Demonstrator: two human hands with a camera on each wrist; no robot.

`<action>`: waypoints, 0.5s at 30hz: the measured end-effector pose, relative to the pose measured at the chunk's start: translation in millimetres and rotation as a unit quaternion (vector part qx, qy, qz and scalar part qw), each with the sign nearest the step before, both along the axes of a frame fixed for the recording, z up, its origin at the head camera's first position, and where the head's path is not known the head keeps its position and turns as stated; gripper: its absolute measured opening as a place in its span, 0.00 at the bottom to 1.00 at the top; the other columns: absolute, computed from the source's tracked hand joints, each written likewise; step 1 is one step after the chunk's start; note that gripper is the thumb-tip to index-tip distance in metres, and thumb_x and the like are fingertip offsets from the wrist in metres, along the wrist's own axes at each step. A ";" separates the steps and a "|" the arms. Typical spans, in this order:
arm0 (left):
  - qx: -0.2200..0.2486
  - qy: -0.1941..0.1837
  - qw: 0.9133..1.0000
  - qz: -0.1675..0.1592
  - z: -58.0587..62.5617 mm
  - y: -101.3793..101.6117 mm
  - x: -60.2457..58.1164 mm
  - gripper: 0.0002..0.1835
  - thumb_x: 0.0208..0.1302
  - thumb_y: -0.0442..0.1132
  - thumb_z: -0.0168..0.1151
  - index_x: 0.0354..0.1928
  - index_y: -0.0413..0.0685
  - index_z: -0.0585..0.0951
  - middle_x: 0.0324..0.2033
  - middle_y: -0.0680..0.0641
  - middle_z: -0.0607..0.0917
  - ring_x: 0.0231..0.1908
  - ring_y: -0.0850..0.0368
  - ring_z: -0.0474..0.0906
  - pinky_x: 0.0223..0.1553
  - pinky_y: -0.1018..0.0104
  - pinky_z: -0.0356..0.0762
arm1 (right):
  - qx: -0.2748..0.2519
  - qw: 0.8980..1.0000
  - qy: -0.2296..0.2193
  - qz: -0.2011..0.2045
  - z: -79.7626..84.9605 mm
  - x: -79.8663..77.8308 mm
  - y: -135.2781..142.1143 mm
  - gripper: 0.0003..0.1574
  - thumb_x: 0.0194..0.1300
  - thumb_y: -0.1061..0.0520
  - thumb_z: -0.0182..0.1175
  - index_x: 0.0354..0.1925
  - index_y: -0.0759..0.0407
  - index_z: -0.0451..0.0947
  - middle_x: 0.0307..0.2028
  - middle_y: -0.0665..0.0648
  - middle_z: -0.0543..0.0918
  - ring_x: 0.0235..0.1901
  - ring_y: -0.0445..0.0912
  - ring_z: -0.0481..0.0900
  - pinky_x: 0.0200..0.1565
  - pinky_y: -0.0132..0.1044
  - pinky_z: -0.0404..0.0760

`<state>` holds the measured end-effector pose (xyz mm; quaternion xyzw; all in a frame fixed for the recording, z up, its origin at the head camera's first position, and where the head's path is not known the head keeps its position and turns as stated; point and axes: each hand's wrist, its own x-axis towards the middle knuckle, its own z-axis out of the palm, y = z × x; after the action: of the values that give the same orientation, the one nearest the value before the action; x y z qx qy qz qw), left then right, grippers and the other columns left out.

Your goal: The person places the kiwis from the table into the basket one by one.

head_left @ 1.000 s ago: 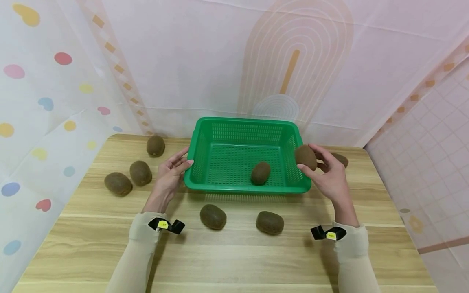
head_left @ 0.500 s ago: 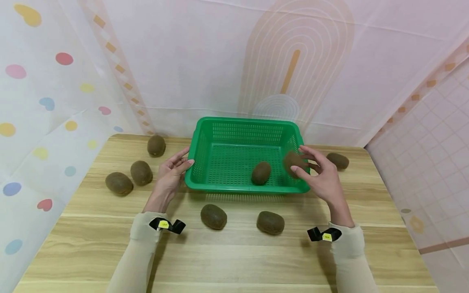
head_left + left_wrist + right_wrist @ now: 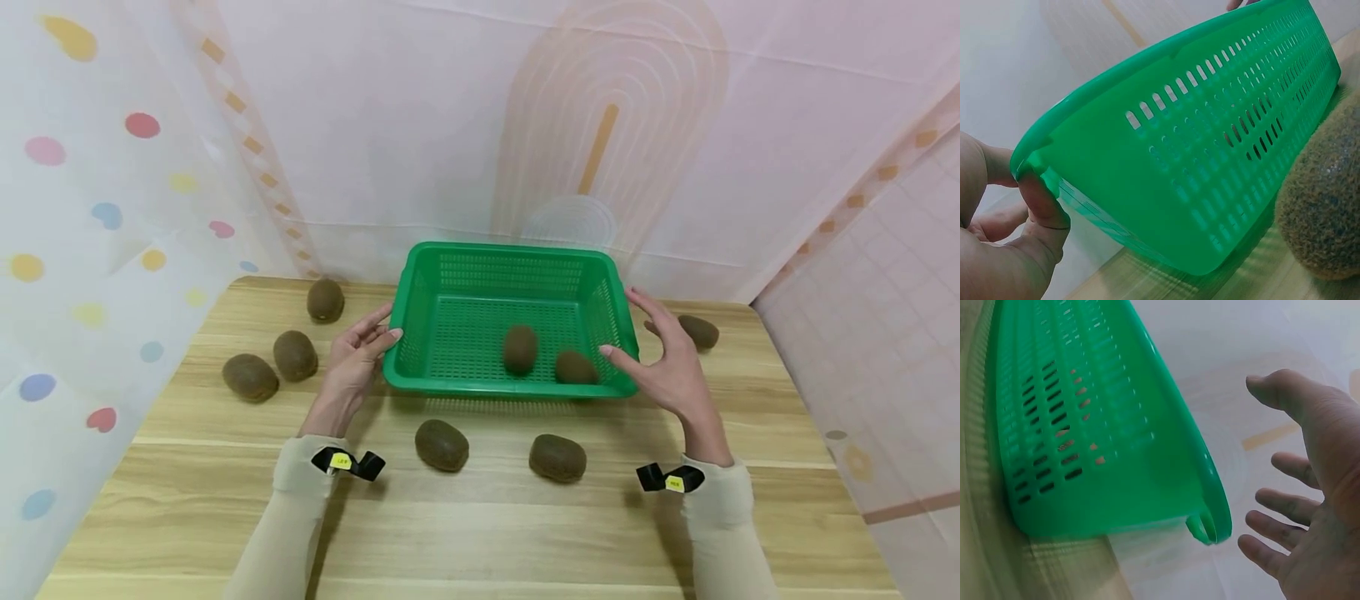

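A green plastic basket (image 3: 510, 387) with slotted walls stands at the back of the wooden table. Two brown kiwis lie inside it, one kiwi (image 3: 521, 350) near the middle and another kiwi (image 3: 576, 367) by the right front corner. My left hand (image 3: 352, 362) grips the basket's left end; in the left wrist view thumb and fingers pinch its rim (image 3: 1085, 87). Beside the right end is my right hand (image 3: 663, 358), thumb and fingers spread, holding nothing. The right wrist view shows that hand (image 3: 1322, 475) apart from the rim.
Two kiwis lie in front of the basket, a left one (image 3: 442, 445) and a right one (image 3: 557, 457). On the table's left are three more, including a kiwi (image 3: 251, 377). Another kiwi (image 3: 698, 332) is behind my right hand. A patterned cloth (image 3: 420, 125) hangs behind the table.
My right hand has carried a kiwi over the basket's right rim and let it go inside. The kiwi there before has shifted slightly left. My left hand keeps hold of the rim.
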<state>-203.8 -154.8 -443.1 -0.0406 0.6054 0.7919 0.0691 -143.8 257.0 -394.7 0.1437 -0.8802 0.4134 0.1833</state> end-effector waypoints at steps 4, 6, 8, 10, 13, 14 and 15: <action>-0.007 -0.003 1.000 0.005 -1.3 1.5 -0.8 0.31 0.59 0.36 0.66 0.65 0.49 0.70 0.35 0.52 0.76 0.33 0.65 0.76 0.33 0.75 0.80 | 0.012 1.000 -0.007 -0.015 -5.0 -5.1 12.1 0.54 0.50 0.55 0.72 0.70 0.38 0.56 0.71 0.48 0.57 0.69 0.46 0.56 0.61 0.57 0.64; -0.013 -0.004 1.000 0.006 -1.6 2.5 -1.0 0.31 0.59 0.37 0.66 0.65 0.50 0.70 0.36 0.52 0.76 0.34 0.65 0.76 0.33 0.74 0.80 | 0.010 0.999 -0.024 -0.024 -5.4 -6.2 17.9 0.55 0.51 0.53 0.72 0.71 0.36 0.53 0.72 0.48 0.54 0.70 0.46 0.53 0.63 0.59 0.61; -0.015 -0.002 1.000 0.005 -1.6 3.0 -1.0 0.31 0.59 0.37 0.66 0.65 0.50 0.70 0.36 0.51 0.75 0.34 0.65 0.75 0.33 0.74 0.80 | 0.007 0.998 -0.043 -0.035 -5.8 -7.3 23.6 0.56 0.52 0.51 0.71 0.71 0.34 0.52 0.72 0.46 0.52 0.71 0.46 0.50 0.64 0.61 0.58; -0.018 0.001 1.000 0.003 -1.7 3.0 -1.0 0.31 0.59 0.37 0.66 0.65 0.50 0.70 0.37 0.51 0.75 0.34 0.65 0.75 0.34 0.74 0.80 | 0.004 0.997 -0.059 -0.044 -6.7 -8.6 29.1 0.56 0.53 0.49 0.71 0.71 0.31 0.49 0.73 0.46 0.50 0.72 0.47 0.47 0.65 0.63 0.54; -0.013 0.002 1.000 0.003 -1.9 2.7 -1.0 0.31 0.59 0.36 0.66 0.65 0.49 0.70 0.36 0.51 0.75 0.34 0.65 0.74 0.34 0.74 0.80 | 0.004 0.996 -0.072 -0.056 -8.3 -11.2 37.0 0.56 0.53 0.48 0.70 0.71 0.29 0.48 0.73 0.46 0.49 0.72 0.49 0.45 0.66 0.65 0.49; -0.012 0.002 1.000 0.003 -1.9 2.6 -1.0 0.31 0.59 0.36 0.66 0.65 0.49 0.70 0.36 0.51 0.75 0.34 0.65 0.75 0.34 0.74 0.80 | 0.004 0.995 -0.075 -0.059 -8.7 -12.0 39.5 0.56 0.54 0.47 0.69 0.71 0.30 0.47 0.73 0.47 0.48 0.72 0.49 0.44 0.66 0.65 0.48; -0.013 0.000 1.000 0.004 -1.8 2.8 -0.9 0.31 0.59 0.37 0.66 0.65 0.50 0.70 0.36 0.51 0.75 0.34 0.65 0.75 0.33 0.74 0.80 | 0.003 0.995 -0.079 -0.062 -9.0 -12.7 42.0 0.56 0.54 0.47 0.69 0.71 0.30 0.46 0.73 0.47 0.47 0.72 0.50 0.44 0.66 0.66 0.47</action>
<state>-204.7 -152.0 -444.9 -0.0437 0.6152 0.7845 0.0652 -156.6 299.0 -403.7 0.0557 -0.9004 0.4089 0.1380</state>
